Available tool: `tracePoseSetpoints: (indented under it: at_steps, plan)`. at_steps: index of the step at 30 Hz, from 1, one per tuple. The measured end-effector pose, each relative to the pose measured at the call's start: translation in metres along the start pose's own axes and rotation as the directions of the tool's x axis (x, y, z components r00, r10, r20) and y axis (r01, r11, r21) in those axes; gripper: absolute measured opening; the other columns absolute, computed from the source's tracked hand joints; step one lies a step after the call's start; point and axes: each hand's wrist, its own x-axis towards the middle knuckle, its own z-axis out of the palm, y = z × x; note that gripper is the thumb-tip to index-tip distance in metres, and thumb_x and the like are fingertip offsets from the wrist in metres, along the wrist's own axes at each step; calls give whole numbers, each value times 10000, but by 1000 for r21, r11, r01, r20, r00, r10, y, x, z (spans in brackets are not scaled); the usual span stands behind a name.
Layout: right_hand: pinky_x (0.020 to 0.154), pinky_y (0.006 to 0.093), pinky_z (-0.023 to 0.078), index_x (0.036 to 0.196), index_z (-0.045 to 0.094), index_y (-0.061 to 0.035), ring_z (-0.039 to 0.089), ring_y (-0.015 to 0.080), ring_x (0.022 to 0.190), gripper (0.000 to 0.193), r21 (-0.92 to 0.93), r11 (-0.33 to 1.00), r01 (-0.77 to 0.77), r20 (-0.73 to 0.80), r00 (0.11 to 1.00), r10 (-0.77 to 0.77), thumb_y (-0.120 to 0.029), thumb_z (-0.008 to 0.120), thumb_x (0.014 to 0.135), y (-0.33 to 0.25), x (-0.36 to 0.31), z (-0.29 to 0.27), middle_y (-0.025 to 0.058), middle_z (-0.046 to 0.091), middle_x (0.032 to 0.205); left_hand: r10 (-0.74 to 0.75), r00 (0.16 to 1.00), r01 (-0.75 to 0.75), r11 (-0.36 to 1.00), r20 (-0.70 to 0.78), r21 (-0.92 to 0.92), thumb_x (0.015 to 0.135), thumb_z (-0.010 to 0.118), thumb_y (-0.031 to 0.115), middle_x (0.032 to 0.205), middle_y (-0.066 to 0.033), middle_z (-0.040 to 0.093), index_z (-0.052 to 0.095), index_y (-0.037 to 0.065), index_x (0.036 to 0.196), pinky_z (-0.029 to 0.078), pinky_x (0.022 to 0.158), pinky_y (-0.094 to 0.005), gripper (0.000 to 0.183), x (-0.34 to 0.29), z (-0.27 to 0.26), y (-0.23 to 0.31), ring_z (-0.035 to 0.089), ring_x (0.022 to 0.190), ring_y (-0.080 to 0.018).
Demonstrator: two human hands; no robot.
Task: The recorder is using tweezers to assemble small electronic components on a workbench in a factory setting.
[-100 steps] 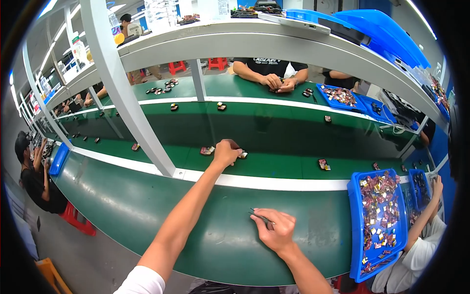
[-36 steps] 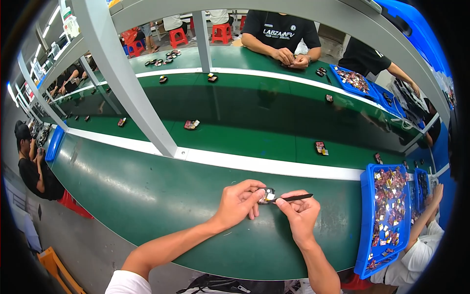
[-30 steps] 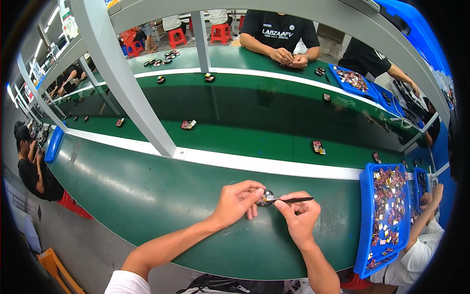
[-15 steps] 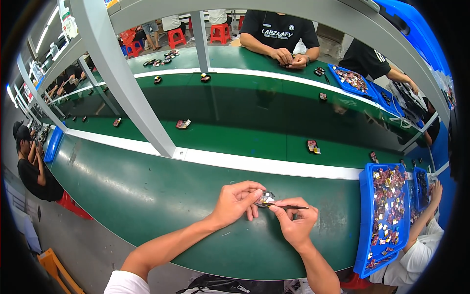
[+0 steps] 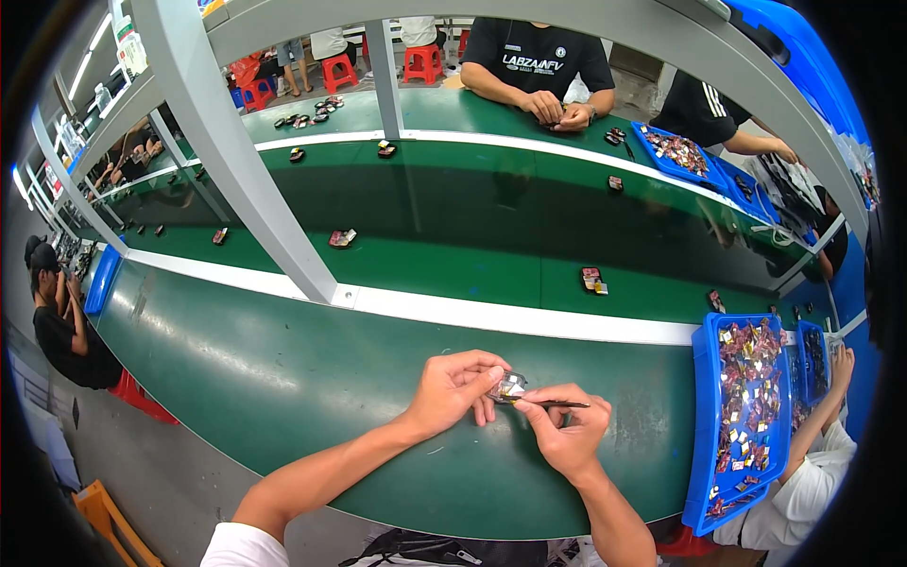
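Note:
Over the green tabletop, my left hand (image 5: 452,391) is closed on a small dark electronic device (image 5: 511,384), thumb on top and fingers beneath. A pale patch and a bit of yellow show inside its casing. My right hand (image 5: 573,437) pinches thin black tweezers (image 5: 565,404), held nearly level. Their tip meets the near edge of the device, close to my left thumb. Fingers hide part of the casing, so the exact point of contact is unclear.
A blue tray (image 5: 701,425) of small red-wired parts stands right of my hands. Beyond the white rail (image 5: 491,319), a green conveyor belt (image 5: 444,269) carries several devices. A slanted grey post (image 5: 246,170) rises ahead. A co-worker (image 5: 539,71) sits opposite; another person's arm (image 5: 820,416) reaches in at right.
The devices on the belt have shifted slightly left. The tweezers and my right hand have moved a touch left and down; my left hand keeps its hold.

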Motion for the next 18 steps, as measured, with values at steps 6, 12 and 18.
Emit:
tracePoseSetpoints:
  at_steps: [6,12,18]
  plan:
    - [408,216,270,838,754,-57,403,26,401,128,-15,999,44,14,999,-44,-21,851,765,0,-1,0,-8,653,597,-26,999,26,1000,18,6,1030,585,96,858,-134,691,632,-99,1148,535,497,-251,233,1,-1,2,668,592,-152]
    - [403,225,265,872,754,-65,388,31,396,162,-55,998,35,-4,999,-36,-30,859,754,-2,0,0,-11,601,558,19,1000,-19,1000,2,-7,1032,581,107,859,-144,699,640,-99,1141,550,480,-265,241,3,-3,-4,679,588,-172]
    - [401,227,271,872,752,-67,379,46,383,178,-104,990,91,11,996,-91,-21,860,738,-5,0,0,-4,608,558,29,999,-29,1000,-14,-6,1031,581,107,867,-143,697,639,-98,1144,553,484,-266,240,2,-2,-4,680,590,-175]
